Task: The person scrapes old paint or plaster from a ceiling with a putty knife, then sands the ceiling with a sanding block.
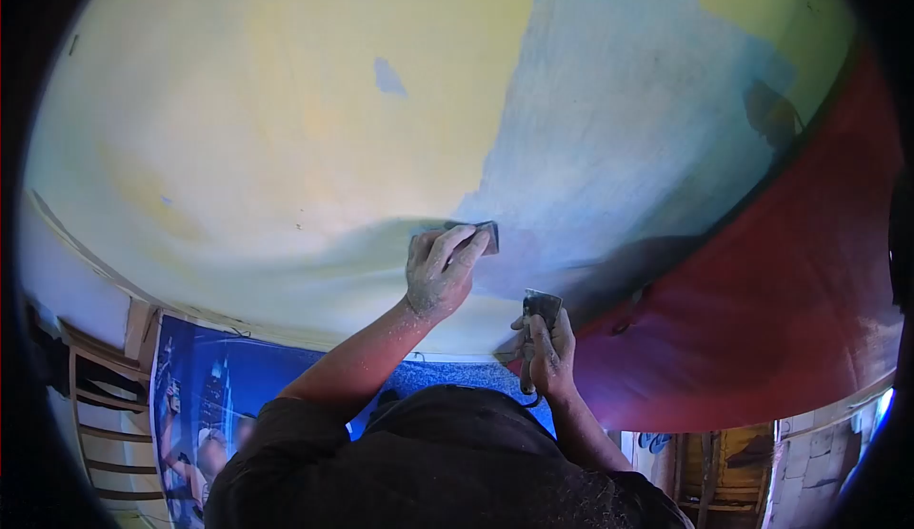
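Note:
My left hand (440, 270), coated in pale dust, is up against the painted wall (314, 148). Its fingers close on a small dark flat scraper (489, 237), which lies at the wall where yellow paint meets a bare grey-blue patch (609, 119). Lower and to the right, my right hand (550, 350) grips a putty knife (543, 307) with its blade pointing up, a little away from the wall. The knife's handle runs down through the dusty fingers and is partly hidden by them.
A large dark red sheet (762, 281) covers the right side of the wall. Below left hang a blue printed poster (214, 386) and a wooden slatted rack (114, 431). Wooden shelving (728, 467) stands at lower right. A small grey chip (388, 77) marks the yellow paint.

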A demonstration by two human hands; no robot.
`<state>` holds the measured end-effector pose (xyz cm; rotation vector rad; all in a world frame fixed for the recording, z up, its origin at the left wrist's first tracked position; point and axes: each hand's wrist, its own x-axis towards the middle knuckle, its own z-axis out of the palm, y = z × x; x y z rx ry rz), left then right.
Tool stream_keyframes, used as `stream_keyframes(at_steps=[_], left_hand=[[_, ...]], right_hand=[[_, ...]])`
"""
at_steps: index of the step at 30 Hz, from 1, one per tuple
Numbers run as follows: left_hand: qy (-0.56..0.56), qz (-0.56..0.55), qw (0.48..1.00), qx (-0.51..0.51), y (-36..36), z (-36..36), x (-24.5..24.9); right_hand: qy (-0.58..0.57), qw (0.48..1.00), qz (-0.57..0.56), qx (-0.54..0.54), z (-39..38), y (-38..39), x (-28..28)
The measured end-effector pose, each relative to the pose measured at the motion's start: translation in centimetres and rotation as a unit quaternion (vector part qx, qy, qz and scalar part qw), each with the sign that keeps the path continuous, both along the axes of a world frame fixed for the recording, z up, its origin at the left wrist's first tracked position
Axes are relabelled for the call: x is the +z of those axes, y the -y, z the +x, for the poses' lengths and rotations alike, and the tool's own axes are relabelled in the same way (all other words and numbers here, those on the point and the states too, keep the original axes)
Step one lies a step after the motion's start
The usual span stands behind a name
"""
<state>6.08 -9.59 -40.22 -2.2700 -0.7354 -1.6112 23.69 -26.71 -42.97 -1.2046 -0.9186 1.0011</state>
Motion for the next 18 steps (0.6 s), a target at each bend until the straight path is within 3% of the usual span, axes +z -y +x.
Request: stream_keyframes(at_steps=[3,6,10,13,18], left_hand=[[-0.006,-0.047,0.999,0.005,0.4,-1.8,-0.9],[-0.026,-0.112,0.993,0.015,1.2,-3.3,0.0],[0.034,-0.233,0.972,0.028,2.1,-5.0,-0.7],[0.083,-0.329,0.940,-0.029,3.5,-6.3,-0.8],[-0.105,-0.319,0.936,-0.103,4.1,-7.0,3.4]], right_hand=[[-0.033,0.999,-0.001,0.021,-1.2,-1.4,0.5],[0.018,1.000,0.014,0.017,-2.2,-3.8,2.3],[0.045,0.998,0.047,0.000,-3.2,-7.4,5.1],[0.032,0.996,0.078,0.002,-3.9,-9.1,5.8],[-0.016,0.995,0.095,0.021,-4.7,-10.3,6.3]])
